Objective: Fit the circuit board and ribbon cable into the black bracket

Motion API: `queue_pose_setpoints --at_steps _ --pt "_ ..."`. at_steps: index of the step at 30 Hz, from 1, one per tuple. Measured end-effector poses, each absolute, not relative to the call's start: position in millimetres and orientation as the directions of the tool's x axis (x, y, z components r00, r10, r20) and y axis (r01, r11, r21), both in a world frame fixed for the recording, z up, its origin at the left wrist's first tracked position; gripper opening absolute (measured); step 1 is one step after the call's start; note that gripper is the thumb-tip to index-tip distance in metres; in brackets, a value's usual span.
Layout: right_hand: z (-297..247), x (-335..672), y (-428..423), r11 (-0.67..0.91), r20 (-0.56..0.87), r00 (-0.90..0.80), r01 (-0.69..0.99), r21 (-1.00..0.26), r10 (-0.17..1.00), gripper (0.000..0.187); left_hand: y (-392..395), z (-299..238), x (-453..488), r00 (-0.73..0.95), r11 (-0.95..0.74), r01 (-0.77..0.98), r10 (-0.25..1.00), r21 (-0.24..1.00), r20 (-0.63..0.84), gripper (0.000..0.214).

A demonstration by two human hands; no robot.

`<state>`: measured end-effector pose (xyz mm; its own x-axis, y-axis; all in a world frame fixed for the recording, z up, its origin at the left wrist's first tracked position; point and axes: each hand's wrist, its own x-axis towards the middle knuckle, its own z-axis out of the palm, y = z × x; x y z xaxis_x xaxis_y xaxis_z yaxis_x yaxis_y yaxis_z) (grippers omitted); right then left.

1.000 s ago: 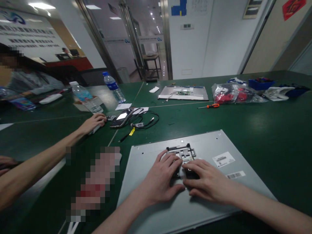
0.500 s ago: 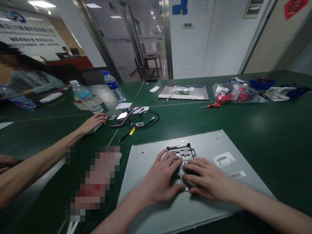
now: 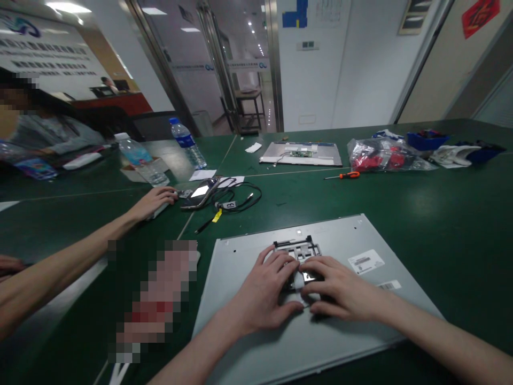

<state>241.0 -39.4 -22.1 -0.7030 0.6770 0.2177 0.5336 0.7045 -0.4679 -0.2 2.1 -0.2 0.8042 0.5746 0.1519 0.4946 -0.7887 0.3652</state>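
On the green table, head view: we have the gray panel lying flat in front of us, its slotted bracket in the middle of the upward face, partly under our fingers.
Left hand: our left hand rests at the bracket's left side, fingers bent, thumb spread apart from them; whether it pinches anything small, we cannot tell.
Right hand: our right hand faces it from the other side, fingers loosely curved over the bracket's lower right; what lies under its fingertips is hidden, so we cannot tell a grip either.
Bracket handling: we judge that one hand should steady while the other makes the fine moves, pressing lightly and evenly, lest thin metal bend.
Panel footing: we would let the table bear the panel fully and lean no forearm on its edge, since a slide would spoil our aim.
Panel stickers: we see a white label and a barcode strip nearer us; their print is too small to read.
Printed tag: near the phone, a pale tag shows us what looks like a B.
Wall sign: we find the lettering on the sign too blurred to read.
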Motion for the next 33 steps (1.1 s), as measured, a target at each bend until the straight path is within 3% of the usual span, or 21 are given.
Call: queue_pose_setpoints --at_steps 11,33 --pt "-28.6 241.8 -38.5 0.720 0.236 -0.712 0.514 -0.467 0.661 0.024 8.3 -11.0 -2.0 0.802 -0.796 0.474 0.567 0.376 0.189 0.035" --pt "-37.6 243.7 -42.3 0.783 0.423 -0.660 0.509 -0.357 0.621 0.020 8.6 -12.1 -5.8 0.807 -0.814 0.473 0.554 0.338 0.203 0.042"
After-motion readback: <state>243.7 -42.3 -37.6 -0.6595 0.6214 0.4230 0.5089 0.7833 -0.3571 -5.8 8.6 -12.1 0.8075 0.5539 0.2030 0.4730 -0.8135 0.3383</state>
